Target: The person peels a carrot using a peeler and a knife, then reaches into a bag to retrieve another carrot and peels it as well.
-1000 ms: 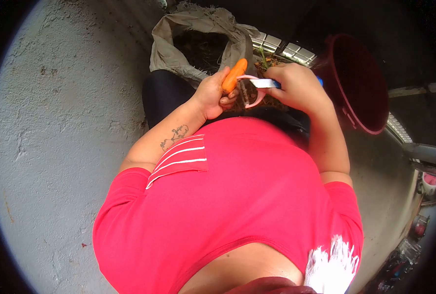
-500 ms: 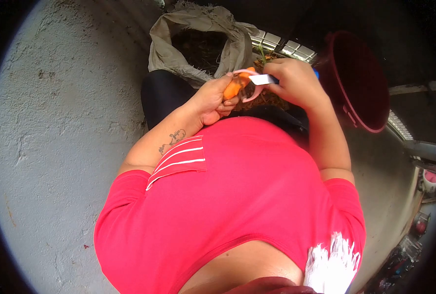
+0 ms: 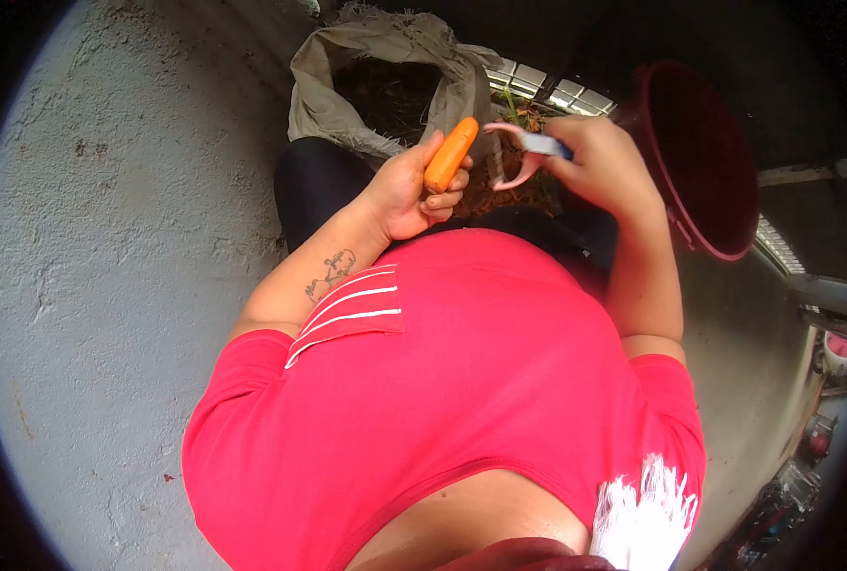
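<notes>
An orange carrot (image 3: 451,157) is gripped in my left hand (image 3: 412,190), tilted with its upper end pointing up and right. My left fingers curl around its lower part. Close by on the right, my right hand (image 3: 606,164) is closed on a Y-shaped peeler (image 3: 528,164). Its pink forked head faces the carrot with a gap between them, and a pale flat piece and a dark blue part show by my fingers. Below the hands lies a heap of brownish-orange scraps (image 3: 518,197), partly hidden by the peeler.
A pale woven sack (image 3: 323,86) stands open beyond my left hand, with dark plant matter inside. To the right is a large dark red tub (image 3: 676,205). A rough grey wall (image 3: 128,238) rises on the left, and a white grid (image 3: 576,98) runs behind the scraps.
The peeler has moved right, off the carrot, along with my right hand. In my left hand the carrot now shows more fully and stands at a steeper tilt.
</notes>
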Demonstrator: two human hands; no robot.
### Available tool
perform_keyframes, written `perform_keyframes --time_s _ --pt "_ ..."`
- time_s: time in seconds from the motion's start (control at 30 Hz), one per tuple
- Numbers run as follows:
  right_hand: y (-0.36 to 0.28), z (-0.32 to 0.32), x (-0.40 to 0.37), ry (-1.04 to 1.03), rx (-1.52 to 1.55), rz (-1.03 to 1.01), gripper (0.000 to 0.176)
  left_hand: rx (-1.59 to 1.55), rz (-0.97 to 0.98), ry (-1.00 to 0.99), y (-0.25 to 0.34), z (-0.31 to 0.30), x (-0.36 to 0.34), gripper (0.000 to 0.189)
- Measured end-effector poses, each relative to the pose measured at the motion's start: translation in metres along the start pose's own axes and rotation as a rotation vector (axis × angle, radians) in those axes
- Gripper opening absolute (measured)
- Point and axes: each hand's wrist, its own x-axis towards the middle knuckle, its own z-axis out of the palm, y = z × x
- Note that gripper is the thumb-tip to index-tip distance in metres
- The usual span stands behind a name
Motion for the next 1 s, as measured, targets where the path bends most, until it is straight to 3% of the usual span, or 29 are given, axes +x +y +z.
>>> perform_keyframes --time_s 0.17,0.2,0.4,0.47,0.63,0.73,0.83,0.9,1.0 --pt "-0.038 0.009 0.012 -0.171 -0.008 -0.133 0.016 0.038 0.047 -0.024 -0.013 -0.017 0.013 0.044" --pt "-0.038 0.012 0.014 -0.178 -0.016 -0.139 0.016 0.025 0.034 0.132 -0.013 -0.003 0.01 0.041" --pt "-0.032 0.018 0.017 -0.147 0.002 -0.218 0.017 0.039 0.01 -0.04 -0.01 -0.003 -0.002 0.034" --pt "-0.029 0.015 0.017 -0.142 0.0 -0.238 0.02 0.057 -0.009 0.03 -0.007 0.008 -0.009 0.034" --pt "0.014 0.012 0.016 -0.055 -0.054 -0.126 0.019 0.001 -0.058 -0.058 -0.005 0.004 -0.019 0.038" --pt "0.042 0.013 0.014 -0.058 -0.303 0.113 0.025 -0.002 -0.064 -0.114 0.001 0.008 -0.021 0.042" --pt "0.053 0.01 0.005 0.029 -0.274 0.282 0.029 0.052 -0.012 -0.229 0.005 0.009 -0.018 0.047" --pt "0.045 0.012 0.004 0.014 -0.065 0.378 0.032 0.094 0.05 -0.306 0.0 -0.002 -0.009 0.051" --pt "0.012 0.026 0.005 0.024 0.066 0.349 0.027 0.278 0.079 -0.085 -0.011 0.006 -0.004 0.051"
